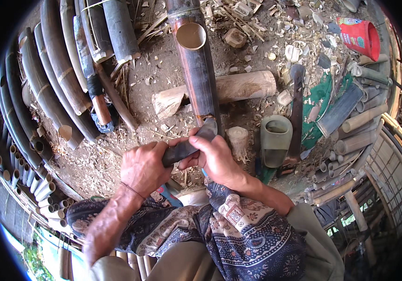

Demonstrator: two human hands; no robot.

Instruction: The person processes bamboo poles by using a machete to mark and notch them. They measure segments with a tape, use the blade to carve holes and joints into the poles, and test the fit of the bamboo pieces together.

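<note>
Both hands are closed on a short, dark-handled knife [182, 151], whose broad grey blade slants up and to the right. My left hand [146, 163] wraps the handle end. My right hand [214, 158] grips farther along, its thumb lying on the blade. The blade's tip meets a thick dark bamboo pole [197, 84] beside a small cut in its near part. A large round opening shows in the pole farther up. The pole runs away from me and rests across a pale log [245, 86]. The pole's nearest end is hidden behind my hands.
Dark bamboo lengths [60, 70] lie in rows at left. A red container [359, 38] lies at the upper right, above a green cloth [320, 100]. An olive slipper [276, 140], a small stump [238, 140] and stacked bamboo [358, 140] are at right. Wood chips litter the ground.
</note>
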